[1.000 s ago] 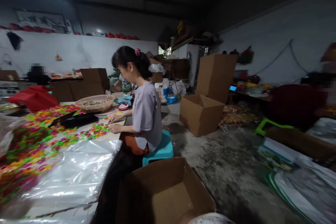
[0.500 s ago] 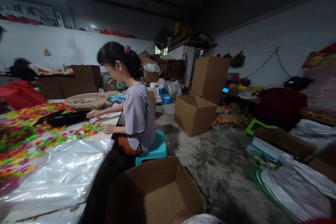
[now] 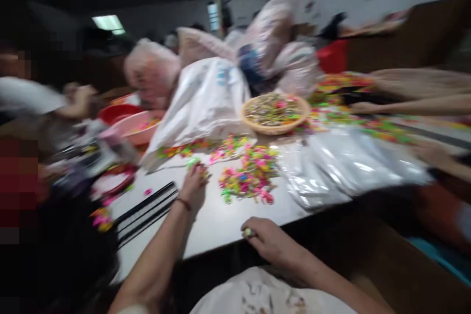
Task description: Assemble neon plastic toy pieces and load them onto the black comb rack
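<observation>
Out over the white table (image 3: 211, 228), my left hand (image 3: 193, 179) is blurred, its fingers closed around small colourful plastic pieces (image 3: 201, 170) in green, orange and pink. My right hand (image 3: 263, 235) rests at the table's front edge with curled fingers; a small yellowish thing, perhaps a ring, shows at one finger. What lies inside that hand is hidden. Between and beyond the hands is a pile of bright plastic pieces (image 3: 246, 174). A black slotted rack (image 3: 147, 211) lies left of my left forearm.
Clear plastic bags (image 3: 342, 167) cover the table's right side. Behind the pile stand an orange basket (image 3: 274, 129) of small parts and a white sack (image 3: 209, 98). A co-worker's arms (image 3: 405, 107) reach in from the right; another person (image 3: 33, 98) is at left. Below right is a cardboard box (image 3: 386, 260).
The view has swung left from the seated co-worker and the floor boxes to the table in front of me. Both my hands are now plainly in sight.
</observation>
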Action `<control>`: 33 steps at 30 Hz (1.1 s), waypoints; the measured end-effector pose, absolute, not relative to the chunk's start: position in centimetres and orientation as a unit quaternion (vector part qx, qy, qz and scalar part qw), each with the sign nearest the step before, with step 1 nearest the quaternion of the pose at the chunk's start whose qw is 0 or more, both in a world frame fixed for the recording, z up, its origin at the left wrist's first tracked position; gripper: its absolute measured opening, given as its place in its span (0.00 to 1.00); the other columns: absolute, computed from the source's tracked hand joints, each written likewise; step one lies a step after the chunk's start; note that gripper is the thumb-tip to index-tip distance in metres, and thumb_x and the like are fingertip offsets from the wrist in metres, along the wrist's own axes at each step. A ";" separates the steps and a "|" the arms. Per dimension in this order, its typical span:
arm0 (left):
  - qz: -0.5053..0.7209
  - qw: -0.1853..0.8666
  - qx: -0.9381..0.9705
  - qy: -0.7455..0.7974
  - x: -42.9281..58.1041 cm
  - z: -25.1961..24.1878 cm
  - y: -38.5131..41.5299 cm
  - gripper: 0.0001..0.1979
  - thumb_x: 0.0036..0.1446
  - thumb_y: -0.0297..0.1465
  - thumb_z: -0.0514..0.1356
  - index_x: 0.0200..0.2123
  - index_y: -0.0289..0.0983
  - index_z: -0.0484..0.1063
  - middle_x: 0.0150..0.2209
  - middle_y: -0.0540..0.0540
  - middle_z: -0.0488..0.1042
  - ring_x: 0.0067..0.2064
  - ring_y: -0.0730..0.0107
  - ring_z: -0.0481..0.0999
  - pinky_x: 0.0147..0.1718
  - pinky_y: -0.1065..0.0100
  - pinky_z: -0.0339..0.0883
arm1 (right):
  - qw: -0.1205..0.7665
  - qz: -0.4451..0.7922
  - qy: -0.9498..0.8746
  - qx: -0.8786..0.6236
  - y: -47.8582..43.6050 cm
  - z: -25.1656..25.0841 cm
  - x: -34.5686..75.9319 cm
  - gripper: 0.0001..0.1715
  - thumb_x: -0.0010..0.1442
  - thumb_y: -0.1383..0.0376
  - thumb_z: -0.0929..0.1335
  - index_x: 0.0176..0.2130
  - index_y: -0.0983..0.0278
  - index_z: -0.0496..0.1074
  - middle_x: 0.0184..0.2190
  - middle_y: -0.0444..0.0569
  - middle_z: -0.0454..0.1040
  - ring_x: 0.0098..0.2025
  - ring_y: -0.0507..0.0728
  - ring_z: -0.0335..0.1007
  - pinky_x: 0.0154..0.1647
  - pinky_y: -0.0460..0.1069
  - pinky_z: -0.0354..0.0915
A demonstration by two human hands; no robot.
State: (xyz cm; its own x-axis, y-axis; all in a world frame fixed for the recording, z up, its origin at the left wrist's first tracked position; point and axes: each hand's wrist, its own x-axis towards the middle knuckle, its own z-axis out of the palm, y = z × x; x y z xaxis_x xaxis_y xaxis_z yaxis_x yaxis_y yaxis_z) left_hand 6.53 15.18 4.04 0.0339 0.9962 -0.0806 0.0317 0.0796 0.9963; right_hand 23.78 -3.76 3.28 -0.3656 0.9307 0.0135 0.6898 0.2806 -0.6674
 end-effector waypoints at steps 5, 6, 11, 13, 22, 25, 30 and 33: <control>0.476 0.507 0.439 0.569 -0.4 -0.1 14.2 0.23 0.67 0.41 0.53 0.64 0.49 0.58 0.63 0.43 0.64 0.32 0.79 0.75 0.23 0.75 0.72 | 0.221 0.357 -0.779 -0.467 0.0 1.3 21.6 0.12 0.61 0.72 0.63 0.41 0.62 0.74 0.36 0.47 0.76 0.39 0.55 0.72 0.41 0.48 0.64; 0.474 0.503 0.436 0.576 -0.5 -0.3 14.3 0.24 0.66 0.43 0.53 0.64 0.49 0.57 0.63 0.42 0.63 0.28 0.81 0.73 0.20 0.75 0.70 | 0.214 0.355 -0.786 -0.459 0.5 1.3 21.2 0.13 0.61 0.73 0.63 0.40 0.62 0.74 0.36 0.47 0.76 0.39 0.55 0.72 0.42 0.48 0.64; 0.531 0.473 0.379 0.592 -1.2 -0.5 13.2 0.22 0.65 0.41 0.54 0.59 0.42 0.61 0.57 0.38 0.69 0.23 0.83 0.70 0.17 0.76 0.67 | 0.149 0.266 -0.839 -0.450 4.0 2.0 18.9 0.18 0.60 0.75 0.62 0.46 0.63 0.74 0.42 0.51 0.73 0.42 0.56 0.71 0.43 0.48 0.64; 0.575 0.506 0.308 0.564 -1.7 -0.6 12.2 0.19 0.64 0.40 0.55 0.55 0.40 0.63 0.52 0.38 0.72 0.23 0.80 0.72 0.17 0.76 0.67 | 0.118 0.188 -0.865 -0.449 6.1 2.3 17.9 0.20 0.61 0.75 0.62 0.50 0.65 0.73 0.44 0.53 0.73 0.44 0.58 0.69 0.44 0.49 0.63; 0.587 0.637 0.175 0.469 -4.2 0.0 7.9 0.17 0.50 0.32 0.66 0.43 0.36 0.68 0.45 0.39 0.78 0.31 0.67 0.80 0.22 0.71 0.69 | 0.026 -0.014 -0.913 -0.408 13.0 -0.1 13.7 0.19 0.62 0.74 0.61 0.51 0.70 0.72 0.44 0.61 0.72 0.47 0.66 0.61 0.48 0.56 0.58; 0.575 0.645 0.187 0.467 -4.5 0.1 6.5 0.21 0.44 0.28 0.70 0.41 0.36 0.68 0.42 0.42 0.79 0.31 0.68 0.80 0.23 0.72 0.70 | 0.034 -0.012 -0.899 -0.437 12.8 -1.0 13.1 0.14 0.62 0.73 0.62 0.45 0.70 0.73 0.42 0.61 0.72 0.47 0.66 0.60 0.47 0.56 0.58; 0.575 0.645 0.207 0.459 -4.9 -0.4 4.9 0.25 0.46 0.36 0.71 0.45 0.36 0.68 0.32 0.46 0.77 0.22 0.73 0.75 0.16 0.77 0.61 | 0.128 0.020 -0.889 -0.440 12.4 -0.8 14.0 0.17 0.58 0.79 0.59 0.43 0.68 0.70 0.42 0.58 0.70 0.44 0.62 0.62 0.47 0.54 0.60; 0.613 0.629 0.185 0.441 -5.0 -0.8 4.6 0.24 0.45 0.31 0.72 0.44 0.34 0.68 0.25 0.52 0.72 0.19 0.82 0.67 0.15 0.81 0.51 | 0.155 0.072 -0.862 -0.477 13.9 -0.1 14.9 0.21 0.57 0.79 0.58 0.46 0.66 0.67 0.41 0.55 0.71 0.44 0.60 0.64 0.45 0.51 0.61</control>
State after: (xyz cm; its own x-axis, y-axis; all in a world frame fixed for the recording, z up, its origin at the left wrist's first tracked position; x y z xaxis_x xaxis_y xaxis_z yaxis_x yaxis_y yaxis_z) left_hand -5.05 4.64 -0.78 -0.1411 0.9342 -0.3275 -0.6073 0.1796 0.7739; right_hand 14.95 13.88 -0.06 -0.4978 0.8445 0.1977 0.7997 0.5351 -0.2723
